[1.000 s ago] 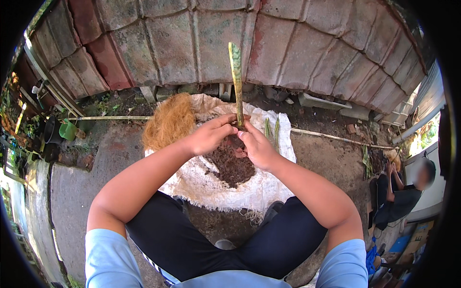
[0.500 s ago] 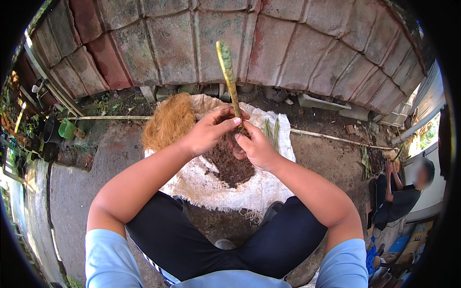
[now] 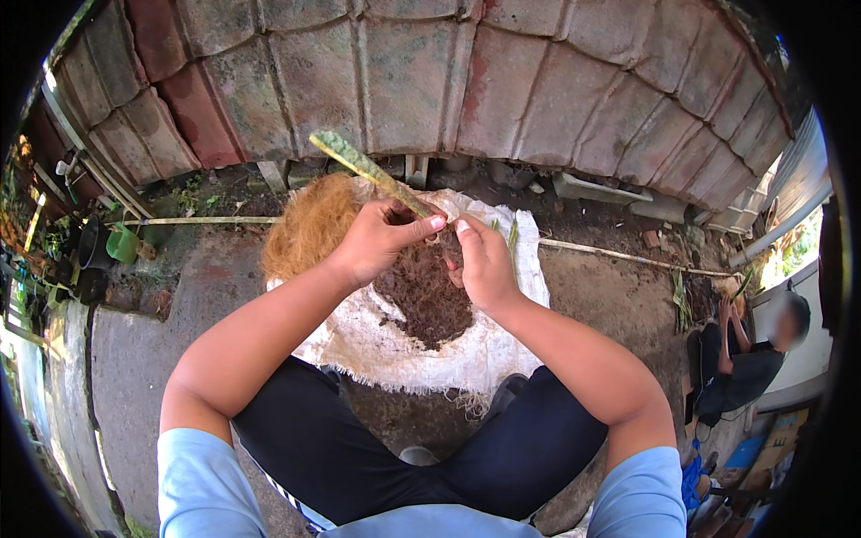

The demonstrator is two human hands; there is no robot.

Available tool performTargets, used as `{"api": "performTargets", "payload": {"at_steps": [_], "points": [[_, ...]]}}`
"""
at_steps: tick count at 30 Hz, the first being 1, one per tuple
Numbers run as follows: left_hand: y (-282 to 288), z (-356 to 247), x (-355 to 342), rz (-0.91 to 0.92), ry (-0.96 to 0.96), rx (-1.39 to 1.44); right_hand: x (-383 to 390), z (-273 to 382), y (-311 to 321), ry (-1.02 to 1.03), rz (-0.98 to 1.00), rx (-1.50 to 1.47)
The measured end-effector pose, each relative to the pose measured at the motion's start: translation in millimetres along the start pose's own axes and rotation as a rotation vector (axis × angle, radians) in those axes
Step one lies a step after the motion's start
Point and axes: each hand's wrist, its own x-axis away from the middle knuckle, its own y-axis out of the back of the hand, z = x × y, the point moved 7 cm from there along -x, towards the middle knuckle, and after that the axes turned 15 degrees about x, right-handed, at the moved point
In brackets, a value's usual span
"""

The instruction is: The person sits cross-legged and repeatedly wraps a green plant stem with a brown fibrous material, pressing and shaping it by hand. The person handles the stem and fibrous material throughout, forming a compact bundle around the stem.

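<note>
A long snake plant leaf (image 3: 359,164), mottled green with yellow edges, is held above a heap of dark, fibrous soil (image 3: 426,300). My left hand (image 3: 386,235) is closed round its lower part, thumb on top. The leaf slants up to the far left. At its cut lower end, the thumb and fingers of my right hand (image 3: 484,260) are pinched together; the exact grip there is partly hidden. Under the soil lies a frayed white woven sack (image 3: 498,345). Brown coconut fibre (image 3: 309,229) sits in a loose bundle at the sack's left.
More green leaves (image 3: 513,235) lie on the sack's right side. Beyond it, a thin bamboo pole (image 3: 619,257) crosses the ground before leaning roof tiles (image 3: 404,81). A green pot (image 3: 123,242) stands far left. Another person (image 3: 744,368) sits at the right, hands near a plant.
The leaf has swung from nearly upright to a slant toward the far left. My right hand has shifted slightly and its thumb now points up at the leaf's lower end.
</note>
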Motion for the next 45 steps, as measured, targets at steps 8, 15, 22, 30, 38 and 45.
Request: {"api": "performTargets", "payload": {"at_steps": [8, 15, 22, 30, 38, 45], "points": [[-17, -1, 6, 0.061, 0.062, 0.119, -1, 12, 10, 0.226, -0.157, 0.292], [-32, 3, 14, 0.081, 0.226, 0.051, -2, 13, 16, 0.205, -0.169, 0.407], [-36, 5, 9, 0.078, 0.098, 0.124, -7, 1, 20, 0.253, -0.241, 0.259], [-21, 9, 3, 0.135, 0.018, 0.134, -3, -2, -6, -0.197, 0.158, -0.517], [-12, 18, -4, 0.172, 0.151, 0.651, -7, -2, 0, -0.216, 0.245, -0.727], [1, 32, -5, 0.027, 0.152, 0.087, -7, -12, 3, -0.256, 0.287, -0.817]]}}
